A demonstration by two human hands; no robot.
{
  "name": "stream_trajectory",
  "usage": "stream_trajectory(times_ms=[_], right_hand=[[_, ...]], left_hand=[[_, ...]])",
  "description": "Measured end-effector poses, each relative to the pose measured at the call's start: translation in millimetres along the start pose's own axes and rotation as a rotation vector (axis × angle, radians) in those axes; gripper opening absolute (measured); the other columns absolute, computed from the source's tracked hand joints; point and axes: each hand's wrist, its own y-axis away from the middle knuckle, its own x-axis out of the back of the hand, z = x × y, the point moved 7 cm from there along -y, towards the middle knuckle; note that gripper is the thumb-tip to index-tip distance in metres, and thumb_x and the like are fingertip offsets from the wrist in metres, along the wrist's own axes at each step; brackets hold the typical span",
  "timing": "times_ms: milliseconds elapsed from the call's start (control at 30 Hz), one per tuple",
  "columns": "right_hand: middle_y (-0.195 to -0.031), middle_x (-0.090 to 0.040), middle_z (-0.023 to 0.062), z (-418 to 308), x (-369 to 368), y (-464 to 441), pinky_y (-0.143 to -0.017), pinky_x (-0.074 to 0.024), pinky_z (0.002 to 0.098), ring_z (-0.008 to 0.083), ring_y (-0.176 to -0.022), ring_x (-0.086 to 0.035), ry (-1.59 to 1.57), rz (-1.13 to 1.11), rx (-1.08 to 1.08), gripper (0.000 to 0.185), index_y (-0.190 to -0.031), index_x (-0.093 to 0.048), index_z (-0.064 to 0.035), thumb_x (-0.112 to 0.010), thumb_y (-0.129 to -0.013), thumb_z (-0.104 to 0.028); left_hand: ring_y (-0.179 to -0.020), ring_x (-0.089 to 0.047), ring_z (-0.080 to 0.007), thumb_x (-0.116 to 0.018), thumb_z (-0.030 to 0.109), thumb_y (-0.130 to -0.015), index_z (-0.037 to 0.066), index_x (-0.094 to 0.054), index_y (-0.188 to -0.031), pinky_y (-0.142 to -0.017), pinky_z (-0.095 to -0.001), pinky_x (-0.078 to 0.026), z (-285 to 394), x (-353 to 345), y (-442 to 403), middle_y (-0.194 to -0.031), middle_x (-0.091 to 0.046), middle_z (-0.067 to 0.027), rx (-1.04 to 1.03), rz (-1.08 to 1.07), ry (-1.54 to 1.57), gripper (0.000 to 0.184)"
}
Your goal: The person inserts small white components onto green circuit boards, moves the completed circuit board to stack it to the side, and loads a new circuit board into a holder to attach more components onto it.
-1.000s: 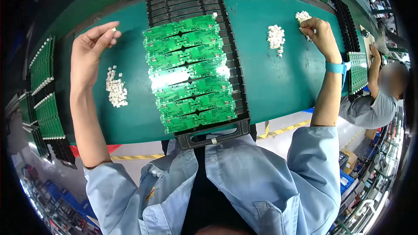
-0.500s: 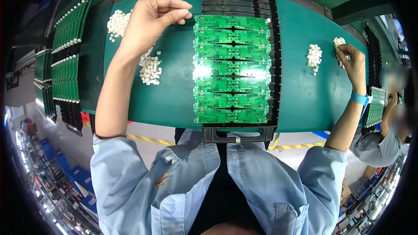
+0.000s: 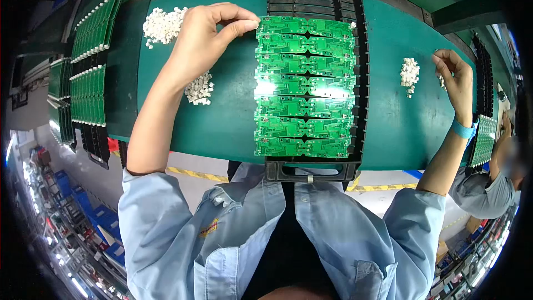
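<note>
My left hand [image 3: 214, 30] has thumb and forefinger pinched at the upper left corner of a panel of green circuit boards [image 3: 304, 86]. A small white connector is at those fingertips, largely covered by them. One white connector [image 3: 352, 25] stands on the panel's upper right corner. Off to the right, my right hand [image 3: 455, 75] has its fingers curled and the thumb close to the forefinger, over a small pile of white connectors [image 3: 442, 81] that it mostly hides. What those fingertips hold, if anything, cannot be made out.
White connector piles lie at left [image 3: 164, 25], under my left forearm [image 3: 200, 89] and at right [image 3: 410, 73] on the green mat [image 3: 227, 116]. The panel rests on a black slotted carrier [image 3: 311, 172]. Racked boards [image 3: 89, 94] stand far left. A co-worker's sleeve [image 3: 483, 194] shows at right.
My left hand has moved right, from beside the panel to its upper left corner. My right hand has lifted slightly off the pile. The whole view has shifted a little.
</note>
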Motion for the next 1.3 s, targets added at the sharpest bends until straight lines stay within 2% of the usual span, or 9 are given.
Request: stream_trajectory(times_ms=[367,567,700,800,867,933,967,1033,1300], right_hand=[[-0.077,-0.061,0.0037,-29,-11,-4,-0.057,-0.0411,0.0204,0.0085,-0.062,-0.050,-0.046,-0.084,0.063,0.010,-0.092,-0.063,0.0030,-0.063,-0.085,-0.003],[-0.075,-0.060,0.0036,-55,-21,-8,-0.056,-0.0410,0.0198,0.0081,-0.061,-0.050,-0.154,-0.066,0.118,0.009,-0.092,-0.063,0.0023,-0.063,-0.084,-0.003],[-0.073,-0.060,0.0040,-80,-40,-11,-0.055,-0.0406,0.0192,0.0076,-0.059,-0.049,-0.196,-0.209,0.201,0.007,-0.090,-0.063,0.0023,-0.062,-0.085,-0.002],[-0.074,-0.060,0.0046,-92,-52,-15,-0.054,-0.0408,0.0187,0.0075,-0.059,-0.050,-0.276,-0.248,0.169,0.008,-0.091,-0.064,0.0029,-0.062,-0.085,-0.002],[-0.074,-0.061,0.0053,-97,-60,-15,-0.054,-0.0409,0.0182,0.0073,-0.058,-0.051,-0.350,-0.280,0.119,0.009,-0.091,-0.064,0.0035,-0.062,-0.085,-0.002],[-0.075,-0.062,0.0055,-98,-70,-18,-0.054,-0.0414,0.0180,0.0074,-0.059,-0.052,-0.403,-0.300,0.108,0.010,-0.092,-0.065,0.0038,-0.062,-0.085,-0.002],[-0.075,-0.062,0.0058,-96,-76,-21,-0.055,-0.0418,0.0178,0.0075,-0.059,-0.053,-0.452,-0.315,0.096,0.011,-0.093,-0.065,0.0041,-0.062,-0.085,-0.002],[-0.077,-0.063,0.0062,-92,-81,-23,-0.056,-0.0428,0.0174,0.0076,-0.060,-0.054,-0.539,-0.332,0.058,0.013,-0.095,-0.066,0.0048,-0.062,-0.085,-0.002],[-0.076,-0.063,0.0061,-101,-98,-20,-0.057,-0.0445,0.0177,0.0089,-0.060,-0.056,-0.581,-0.382,0.044,0.012,-0.094,-0.066,0.0051,-0.060,-0.086,-0.002]], left_hand=[[-0.051,-0.049,-0.0142,-0.066,0.004,-0.079,-0.002,-0.069,-0.083,-0.051,-0.0268,-0.040,18,-1,5,-0.074,-0.067,-0.0056,-0.156,0.036,-0.218,0.007],[-0.057,-0.050,-0.0128,-0.067,0.003,-0.079,-0.002,-0.069,-0.087,-0.053,-0.0219,-0.039,28,-5,8,-0.079,-0.067,-0.0037,-0.157,0.006,-0.368,0.010],[-0.056,-0.050,-0.0133,-0.068,0.002,-0.077,-0.002,-0.069,-0.087,-0.052,-0.0231,-0.039,39,-8,12,-0.078,-0.067,-0.0043,-0.320,0.035,-0.457,0.011],[-0.056,-0.051,-0.0134,-0.067,0.004,-0.079,-0.001,-0.069,-0.090,-0.053,-0.0236,-0.040,36,7,10,-0.077,-0.067,-0.0051,-0.316,0.057,-0.387,0.012],[-0.057,-0.052,-0.0134,-0.066,0.007,-0.082,-0.001,-0.069,-0.093,-0.053,-0.0249,-0.042,2,50,3,-0.077,-0.067,-0.0057,-0.037,0.270,-0.468,0.014],[-0.058,-0.053,-0.0136,-0.064,0.008,-0.084,-0.002,-0.069,-0.095,-0.054,-0.0262,-0.043,-29,69,-3,-0.075,-0.066,-0.0065,0.127,0.229,-0.644,0.016],[-0.058,-0.053,-0.0136,-0.064,0.008,-0.084,-0.002,-0.069,-0.095,-0.054,-0.0262,-0.043,-41,75,-4,-0.075,-0.066,-0.0065,0.123,0.228,-0.639,0.016],[-0.057,-0.057,-0.0210,-0.062,0.008,-0.080,-0.003,-0.067,-0.091,-0.059,-0.0313,-0.046,-69,78,-9,-0.071,-0.066,-0.0105,0.201,0.216,-0.693,0.017],[-0.057,-0.055,-0.0216,-0.061,0.008,-0.081,-0.005,-0.065,-0.088,-0.060,-0.0327,-0.046,-65,74,-14,-0.071,-0.064,-0.0108,0.260,0.153,-0.643,0.016]])
